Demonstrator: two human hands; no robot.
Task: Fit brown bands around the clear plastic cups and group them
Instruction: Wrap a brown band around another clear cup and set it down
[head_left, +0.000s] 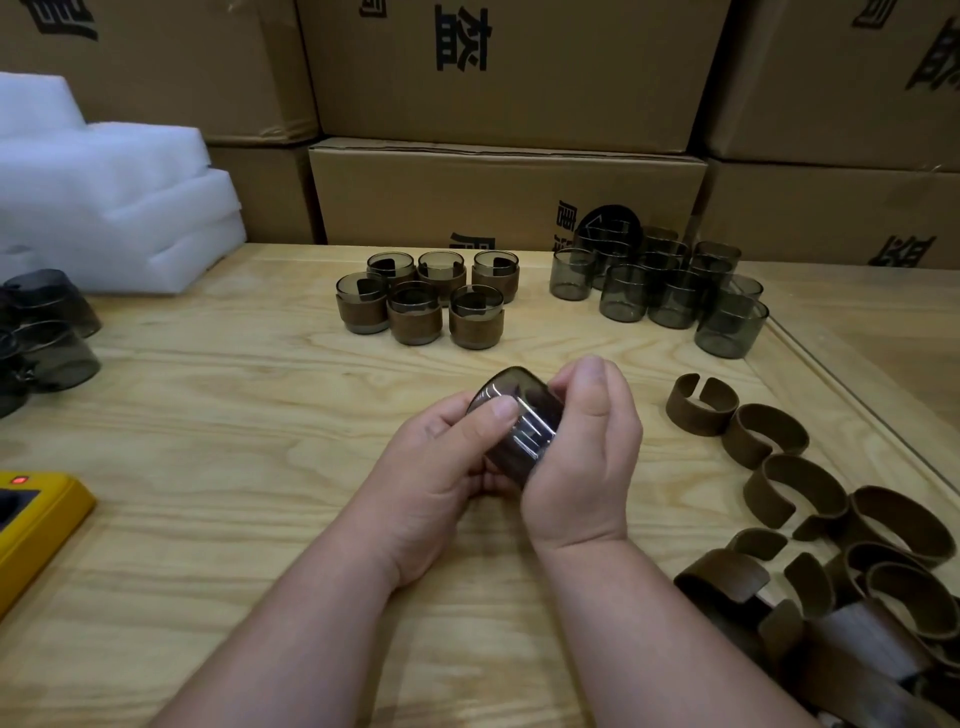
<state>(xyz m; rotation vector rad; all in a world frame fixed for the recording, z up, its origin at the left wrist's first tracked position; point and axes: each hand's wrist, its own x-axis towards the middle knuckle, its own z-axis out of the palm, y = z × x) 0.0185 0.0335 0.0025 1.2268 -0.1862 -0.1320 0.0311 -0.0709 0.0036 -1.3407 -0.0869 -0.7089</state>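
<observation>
Your left hand (441, 457) and right hand (582, 457) both grip the cup (519, 415); squeezing unevenly could shoot it toward twelve o'clock's banded cups (421, 299).

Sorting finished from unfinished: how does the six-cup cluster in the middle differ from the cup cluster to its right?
The middle cluster wears brown bands; the right cluster is bare. The middle one holds six cups in two rows; the right one holds more, packed loosely. Both stand upright on the wooden table.
</observation>
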